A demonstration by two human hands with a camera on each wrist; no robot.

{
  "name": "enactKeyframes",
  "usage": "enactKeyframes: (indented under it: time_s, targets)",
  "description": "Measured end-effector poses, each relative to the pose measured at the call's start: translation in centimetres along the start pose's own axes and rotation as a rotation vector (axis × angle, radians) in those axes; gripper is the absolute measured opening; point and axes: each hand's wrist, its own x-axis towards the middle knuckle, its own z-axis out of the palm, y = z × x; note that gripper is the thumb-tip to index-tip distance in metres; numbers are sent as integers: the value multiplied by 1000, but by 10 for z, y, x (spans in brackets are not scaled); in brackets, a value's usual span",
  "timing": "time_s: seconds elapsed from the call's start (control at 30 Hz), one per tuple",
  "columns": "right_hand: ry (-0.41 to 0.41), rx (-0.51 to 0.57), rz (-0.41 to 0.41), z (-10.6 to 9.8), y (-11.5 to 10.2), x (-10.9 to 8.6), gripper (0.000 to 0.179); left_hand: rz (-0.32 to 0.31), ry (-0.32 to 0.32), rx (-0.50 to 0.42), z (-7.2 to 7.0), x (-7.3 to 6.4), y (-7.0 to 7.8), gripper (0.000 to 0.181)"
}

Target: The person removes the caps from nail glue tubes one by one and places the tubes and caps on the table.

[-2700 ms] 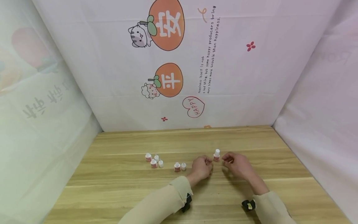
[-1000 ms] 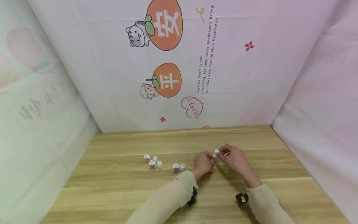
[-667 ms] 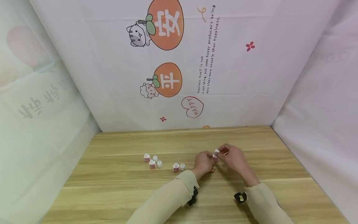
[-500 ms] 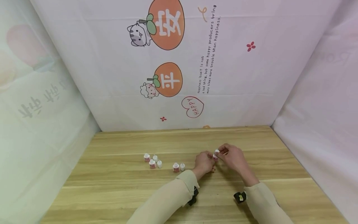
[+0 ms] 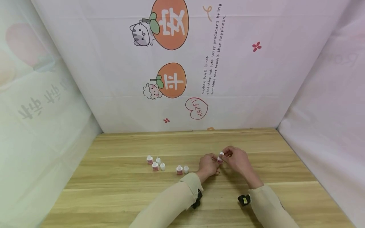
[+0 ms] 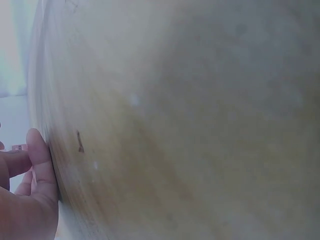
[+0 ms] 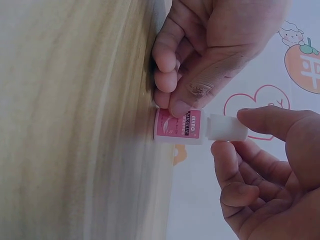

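Observation:
A small nail glue bottle [image 7: 180, 125] with a pink label stands upright on the table. My left hand [image 5: 208, 164] grips its body from the left, thumb against the label in the right wrist view. Between thumb and forefinger, my right hand [image 5: 239, 161] pinches the white cap [image 7: 227, 128] on top of the bottle. A narrow neck shows between cap and body. In the left wrist view only part of the left hand [image 6: 37, 185] appears, and the bottle is mostly hidden behind its fingers.
Further left on the wooden table [image 5: 119, 190] stand three uncapped bottles: a back one [image 5: 150, 161], a front one [image 5: 155, 167] and a nearer one [image 5: 179, 171]. Each has a white cap beside it, such as this cap [image 5: 186, 170]. Printed cloth walls [image 5: 242, 95] enclose the table.
At first both hands were beside the capped bottle without holding it. Since then, my left hand has taken its body and my right hand its cap. Over the last half second they barely move.

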Motion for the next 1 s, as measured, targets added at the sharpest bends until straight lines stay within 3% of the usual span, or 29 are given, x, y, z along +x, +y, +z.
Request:
enactKeyframes:
  time_s: [0.6,1.0]
  targets:
    - [16,-19,-57,-1,1,1,13,4,-31,-5,-2,-4,2,14]
    - [-10,-10,-31,-3,2,1,15,-3,-50,-23,-3,-5,5,14]
